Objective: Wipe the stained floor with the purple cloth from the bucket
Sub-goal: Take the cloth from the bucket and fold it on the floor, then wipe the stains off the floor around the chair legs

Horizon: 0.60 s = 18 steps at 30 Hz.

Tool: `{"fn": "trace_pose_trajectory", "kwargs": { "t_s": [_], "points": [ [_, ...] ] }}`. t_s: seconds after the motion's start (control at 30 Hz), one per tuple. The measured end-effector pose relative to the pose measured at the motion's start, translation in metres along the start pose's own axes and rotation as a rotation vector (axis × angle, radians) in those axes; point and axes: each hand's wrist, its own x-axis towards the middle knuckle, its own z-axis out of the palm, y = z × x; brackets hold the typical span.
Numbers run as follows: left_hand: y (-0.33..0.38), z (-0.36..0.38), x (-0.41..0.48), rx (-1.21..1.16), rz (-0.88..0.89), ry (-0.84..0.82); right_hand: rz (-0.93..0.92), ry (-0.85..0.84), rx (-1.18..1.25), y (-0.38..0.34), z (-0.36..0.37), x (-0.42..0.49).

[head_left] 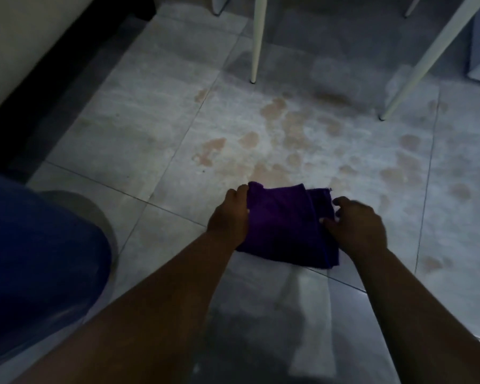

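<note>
- Because the reddish-brown stains [288, 128] spread across the pale floor tiles [139, 128] just ahead, the purple cloth [283, 225] is held low at their near edge, seemingly so the wiping can begin there and work outward.
- The left hand [229, 217] has its grip closed on the cloth's left edge, fingers curled over the top corner.
- The right hand [358, 224] pinches the right edge, thumb and fingertips loosely bent around the fabric; this looks like folding it into a pad that covers more floor.
- The cloth lies doubled over, one layer overlapping the other; whether it already touches the tiles I cannot tell.
- The blue bucket [34, 259] stands at the left, near enough for rinsing.
- Two white furniture legs [257, 42] stand beyond the stains, which may cramp far strokes.
</note>
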Motion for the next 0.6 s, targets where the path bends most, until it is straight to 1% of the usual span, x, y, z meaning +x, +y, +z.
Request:
{"fn": "trace_pose_trajectory", "kwargs": {
  "t_s": [0.07,0.1,0.13,0.17,0.27,0.33,0.4,0.43,0.53,0.6],
  "points": [
    [-0.012,-0.001,-0.002,0.084,-0.046,0.111,-0.118,0.246,-0.149,-0.003,0.006,0.002],
    [-0.017,-0.002,-0.001,0.122,-0.079,0.147,-0.198,0.317,-0.173,-0.008,0.007,0.003],
    [-0.022,-0.002,0.000,0.164,-0.101,0.167,-0.297,0.339,-0.186,-0.014,0.007,0.006],
    [-0.027,-0.002,0.001,0.208,-0.104,0.181,-0.427,0.320,-0.204,-0.019,0.010,0.010],
    [-0.045,0.001,0.002,0.294,-0.083,0.244,-0.831,0.101,-0.333,-0.031,0.030,0.021],
    [-0.060,0.003,-0.001,0.297,-0.145,0.309,-0.995,-0.040,-0.474,-0.034,0.049,0.026],
    [-0.077,0.004,-0.005,0.307,-0.240,0.360,-1.092,-0.136,-0.555,-0.036,0.067,0.033],
    [-0.085,0.004,-0.007,0.324,-0.273,0.370,-1.117,-0.161,-0.558,-0.039,0.074,0.037],
    [-0.104,0.005,-0.009,0.374,-0.322,0.377,-1.116,-0.194,-0.512,-0.057,0.085,0.053],
    [-0.114,0.005,-0.007,0.350,-0.372,0.383,-1.109,-0.190,-0.479,-0.076,0.090,0.064]
  ]
}}
